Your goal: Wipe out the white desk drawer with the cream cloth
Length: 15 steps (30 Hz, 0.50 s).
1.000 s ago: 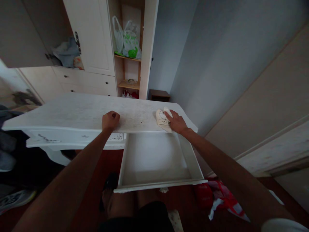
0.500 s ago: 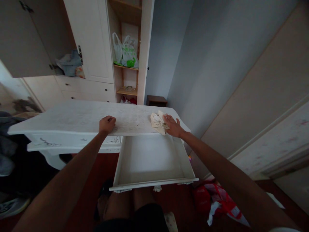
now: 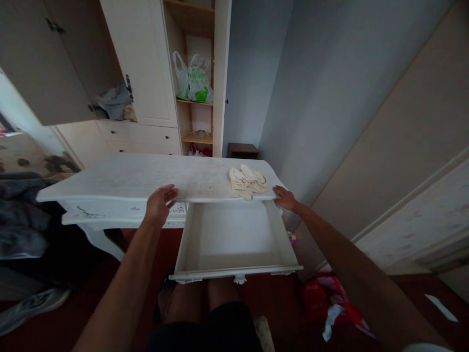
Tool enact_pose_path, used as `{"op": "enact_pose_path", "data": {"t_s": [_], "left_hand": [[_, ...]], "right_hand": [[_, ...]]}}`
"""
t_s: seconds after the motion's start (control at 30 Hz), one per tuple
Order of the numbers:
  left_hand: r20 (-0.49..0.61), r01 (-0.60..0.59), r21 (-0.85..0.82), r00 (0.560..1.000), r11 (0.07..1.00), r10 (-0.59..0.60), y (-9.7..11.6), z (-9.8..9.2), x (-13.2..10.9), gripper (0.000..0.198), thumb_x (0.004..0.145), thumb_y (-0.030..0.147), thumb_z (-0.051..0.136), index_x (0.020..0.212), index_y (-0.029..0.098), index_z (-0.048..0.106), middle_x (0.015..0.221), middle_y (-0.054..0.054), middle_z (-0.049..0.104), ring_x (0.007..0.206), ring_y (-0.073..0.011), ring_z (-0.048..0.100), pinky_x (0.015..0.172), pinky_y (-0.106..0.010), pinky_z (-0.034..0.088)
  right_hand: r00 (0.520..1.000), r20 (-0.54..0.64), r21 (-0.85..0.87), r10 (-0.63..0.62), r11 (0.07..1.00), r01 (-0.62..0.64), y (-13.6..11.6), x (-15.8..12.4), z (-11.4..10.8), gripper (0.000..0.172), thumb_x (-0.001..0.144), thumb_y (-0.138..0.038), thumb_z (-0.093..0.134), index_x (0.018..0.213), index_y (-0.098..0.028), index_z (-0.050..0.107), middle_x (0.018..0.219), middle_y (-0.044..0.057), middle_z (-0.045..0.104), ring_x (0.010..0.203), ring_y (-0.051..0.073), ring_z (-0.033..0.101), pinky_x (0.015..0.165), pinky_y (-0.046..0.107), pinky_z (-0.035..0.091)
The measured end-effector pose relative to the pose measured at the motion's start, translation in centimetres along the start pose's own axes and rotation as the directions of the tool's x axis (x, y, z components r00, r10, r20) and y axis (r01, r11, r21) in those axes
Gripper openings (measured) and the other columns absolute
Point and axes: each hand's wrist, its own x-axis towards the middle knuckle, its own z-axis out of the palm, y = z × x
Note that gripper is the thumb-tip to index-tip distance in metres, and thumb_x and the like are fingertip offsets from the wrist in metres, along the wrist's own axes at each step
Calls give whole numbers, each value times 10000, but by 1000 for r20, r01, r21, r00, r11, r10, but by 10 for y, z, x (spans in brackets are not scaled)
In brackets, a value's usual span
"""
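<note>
A white desk with a worn, smudged top stands before me, its drawer pulled out with nothing inside. On the desk's right part lies a crumpled cream cloth, touched by neither hand. My left hand is at the front edge, left of the drawer, fingers loosely bent and apart, holding nothing. Over the front right corner of the desktop curl the fingers of my right hand; its underside is hidden.
Behind the desk stands a white wardrobe with clothes inside and a plastic bag on a shelf. Red bags lie on the floor at right. A shoe and a pile of clothes are at left.
My right hand has let go of the cloth and moved right to the desk's corner. My left fist has opened and shifted to the front edge. The view has turned slightly left.
</note>
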Motion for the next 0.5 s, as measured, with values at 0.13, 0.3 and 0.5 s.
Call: {"op": "enact_pose_path", "data": {"t_s": [0.13,0.3,0.5], "left_hand": [[-25,-37,-170,999,985,33,-3,-3,-93,305,688,414,725,905,201,705,851,-29,716,880,-204,664,787,-322,488],[453,338,-154,859,928,-238,-46,-12,-196,524,792,707,678,817,188,746,581,-37,588,572,-182,554,591,-329,464],[546,650,95,599,754,-585,-129,-61,-232,504,762,658,787,618,194,657,434,14,437,372,-89,317,430,-259,241]], "right_hand": [[1000,2,10,-3,1000,3,-3,0,2,729,865,-287,602,1580,-261,461,1668,101,398,1564,316,315,1257,553,273],[1000,12,16,-3,1000,3,-5,0,0,781,823,-286,600,1587,-239,442,1675,130,376,1561,342,315,1244,603,260],[1000,1,-27,12,1000,-12,-13,-4,1,853,791,-323,638,1602,-193,411,1692,152,335,1570,348,292,1261,584,233]]}}
